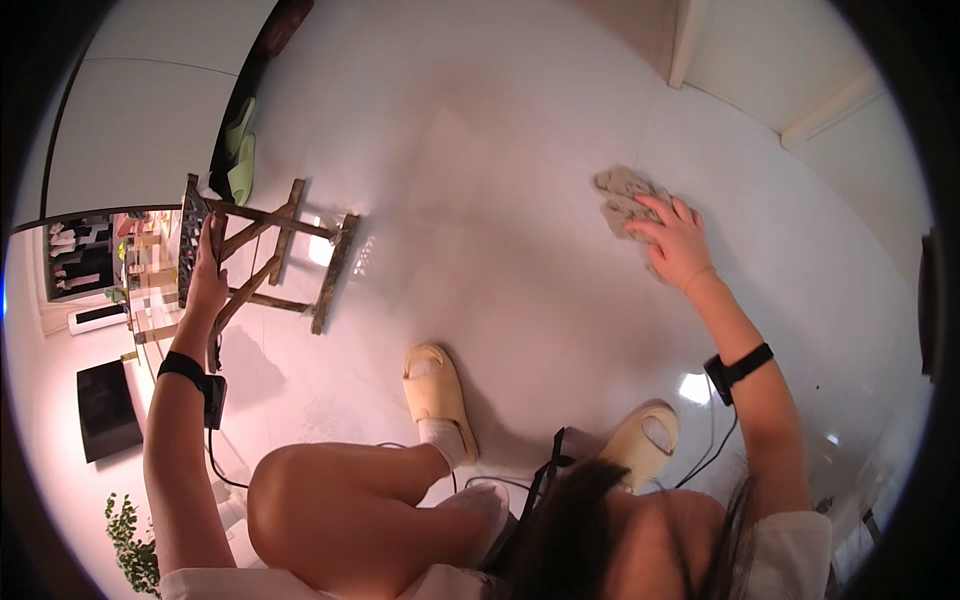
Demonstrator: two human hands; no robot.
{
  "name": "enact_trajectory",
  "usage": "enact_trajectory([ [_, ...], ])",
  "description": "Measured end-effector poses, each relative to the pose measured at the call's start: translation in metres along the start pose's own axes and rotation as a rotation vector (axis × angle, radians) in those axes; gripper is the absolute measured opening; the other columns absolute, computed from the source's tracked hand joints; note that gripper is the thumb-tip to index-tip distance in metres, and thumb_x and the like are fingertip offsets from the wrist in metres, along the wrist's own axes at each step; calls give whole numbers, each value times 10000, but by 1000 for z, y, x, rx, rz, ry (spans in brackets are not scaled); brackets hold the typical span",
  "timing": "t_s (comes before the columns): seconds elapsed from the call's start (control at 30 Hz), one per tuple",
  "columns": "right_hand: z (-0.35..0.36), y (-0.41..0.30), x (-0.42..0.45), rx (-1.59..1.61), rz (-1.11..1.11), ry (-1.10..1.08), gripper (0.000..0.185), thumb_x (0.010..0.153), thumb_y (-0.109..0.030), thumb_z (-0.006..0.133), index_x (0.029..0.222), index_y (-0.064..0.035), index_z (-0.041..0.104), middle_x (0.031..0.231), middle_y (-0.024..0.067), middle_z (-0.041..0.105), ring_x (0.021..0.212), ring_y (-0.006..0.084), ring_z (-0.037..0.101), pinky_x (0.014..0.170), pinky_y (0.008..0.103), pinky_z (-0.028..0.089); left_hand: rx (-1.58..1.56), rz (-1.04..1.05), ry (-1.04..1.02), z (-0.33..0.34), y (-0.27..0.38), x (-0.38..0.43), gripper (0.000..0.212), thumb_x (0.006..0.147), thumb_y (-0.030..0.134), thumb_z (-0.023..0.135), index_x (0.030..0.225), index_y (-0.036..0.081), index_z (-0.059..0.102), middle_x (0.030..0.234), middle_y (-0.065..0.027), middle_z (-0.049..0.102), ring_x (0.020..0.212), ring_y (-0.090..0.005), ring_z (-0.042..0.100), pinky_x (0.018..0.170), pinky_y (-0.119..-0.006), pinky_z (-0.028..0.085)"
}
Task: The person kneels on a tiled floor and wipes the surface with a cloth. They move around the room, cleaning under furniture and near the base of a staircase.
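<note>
My right hand [675, 240] presses a crumpled grey-beige cloth [622, 202] against the glossy light floor [487, 225], its fingers spread over the cloth's right part. At the left, my left hand [206, 270] grips the seat edge of a small folding stool [289, 225] with a dark woven seat and brown legs. The stool is tilted, its seat facing left and its crossed legs pointing right. The thumb and fingers lie along the seat rail; part of the grip is hidden.
Yellow slippers [435, 382] are on my feet. Green slippers [241, 169] stand at the dark base of a white cabinet [150, 127]. Black cables [217, 457] hang from both wrist devices. Pale doors or panels [780, 67] border the floor at upper right. A leafy plant [131, 540] is at lower left.
</note>
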State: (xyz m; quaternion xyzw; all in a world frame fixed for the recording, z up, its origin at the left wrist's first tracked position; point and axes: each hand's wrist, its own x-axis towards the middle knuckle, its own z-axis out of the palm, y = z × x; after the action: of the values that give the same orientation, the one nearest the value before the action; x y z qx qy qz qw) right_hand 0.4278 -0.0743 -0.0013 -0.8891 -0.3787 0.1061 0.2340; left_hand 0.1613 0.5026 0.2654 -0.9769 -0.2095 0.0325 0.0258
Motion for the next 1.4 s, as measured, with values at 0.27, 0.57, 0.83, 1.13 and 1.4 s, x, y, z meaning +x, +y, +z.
enact_trajectory([
  [0.27,-42,-4,-17,64,-2,-247,474,708,62,555,1100,-176,675,1356,-8,469,1154,273,435,980,393,390,46,-177,157,31,-154,-13,989,637,-275,324,1512,165,186,1485,-184,361,1380,-363,326,1117,-408,312],
  [0.57,-130,-125,8,294,-100,-254,509,698,84,527,1175,-83,584,1299,104,390,1107,257,451,912,325,438,289,-287,483,94,-146,18,818,852,45,509,1541,176,88,1565,-211,126,1437,-367,164,1149,-446,222],
  [0.83,-36,-265,108,527,-174,104,387,757,50,580,1121,-72,536,1175,120,380,1062,259,441,877,313,433,-2005,88,-559,157,204,-14,941,877,413,682,1542,237,39,1572,-12,134,1421,-248,216,1085,-427,312],
  [1.13,82,-239,125,353,-292,31,347,850,-100,599,1196,-88,602,1312,108,507,1185,315,493,1012,440,387,-1929,-1044,111,228,127,-58,246,905,234,576,1061,43,580,972,-51,611,898,-142,581,790,-299,482],
  [1.4,91,-152,84,-204,-210,60,438,825,-87,554,1262,-99,530,1430,106,426,1343,309,372,1116,513,269,-248,-826,385,293,-36,-98,505,770,294,621,1212,58,558,1388,-96,479,1281,-363,402,1038,-488,316],
])
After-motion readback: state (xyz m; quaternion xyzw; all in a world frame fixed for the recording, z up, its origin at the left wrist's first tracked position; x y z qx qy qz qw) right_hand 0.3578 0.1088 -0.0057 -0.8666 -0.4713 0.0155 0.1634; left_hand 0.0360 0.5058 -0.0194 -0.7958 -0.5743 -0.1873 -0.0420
